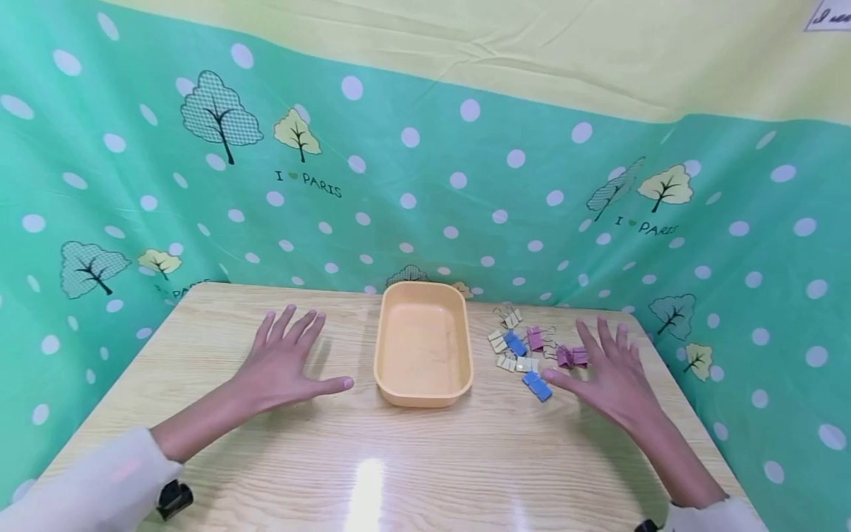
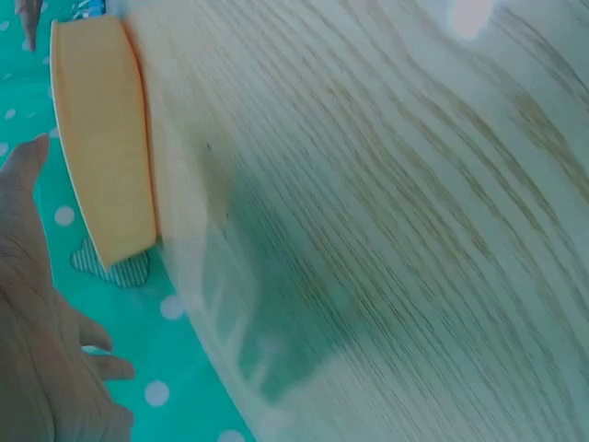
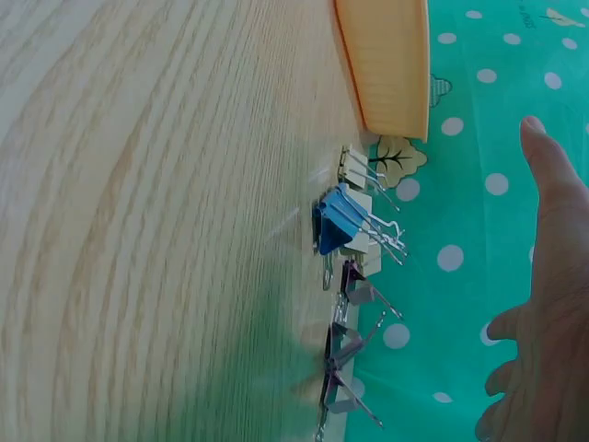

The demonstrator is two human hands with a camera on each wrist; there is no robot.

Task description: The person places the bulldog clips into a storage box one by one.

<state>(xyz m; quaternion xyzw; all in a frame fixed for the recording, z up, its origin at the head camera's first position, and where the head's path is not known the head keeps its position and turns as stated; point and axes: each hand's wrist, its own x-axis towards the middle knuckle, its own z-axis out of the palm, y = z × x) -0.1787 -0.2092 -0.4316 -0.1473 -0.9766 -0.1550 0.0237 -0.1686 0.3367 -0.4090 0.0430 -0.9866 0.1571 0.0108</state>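
My left hand [image 1: 282, 369] hovers over the table left of a pale orange plastic tray [image 1: 423, 401], fingers spread and nothing held. On the other side, my right hand [image 1: 614, 380] is likewise spread, its thumb close to a group of binder clips. The group has cream clips [image 1: 498, 341], blue clips [image 1: 537, 386] and purple clips [image 1: 535, 338], lying loosely together right of the tray. In the right wrist view a blue binder clip [image 3: 339, 221] stands out in front of cream and purple ones, with my right hand [image 3: 557, 276] apart from them.
The light wooden table [image 1: 432, 465] carries the tray near its back edge. A green dotted cloth [image 1: 399, 170] with printed trees hangs behind and on both sides. A dark band [image 1: 174, 499] shows at the left sleeve.
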